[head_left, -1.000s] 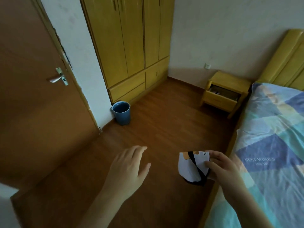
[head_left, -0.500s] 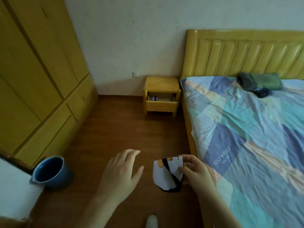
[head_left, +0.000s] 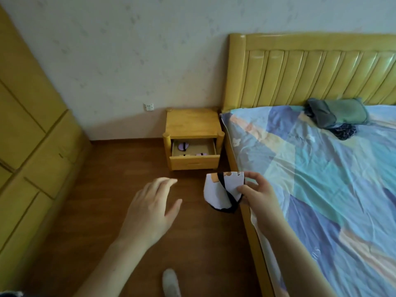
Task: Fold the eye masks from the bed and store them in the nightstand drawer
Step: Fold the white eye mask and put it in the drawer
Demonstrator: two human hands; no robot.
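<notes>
Compared with half a second earlier, the nightstand (head_left: 192, 123) appears closer, its drawer (head_left: 194, 156) open. Right hand (head_left: 256, 195) pinches the folded eye mask (head_left: 221, 192) between thumb and fingers, above the floor, just left of the bed (head_left: 321, 179). Its long axis runs near-to-far, rounded end nearest. Left hand (head_left: 150, 207) hovers empty, fingers spread.

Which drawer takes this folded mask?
Find the yellow headboard; the small wooden nightstand stands against its left end. Its single drawer is pulled open, with purple eye masks already inside, unlike the shut wardrobe drawers.
</notes>
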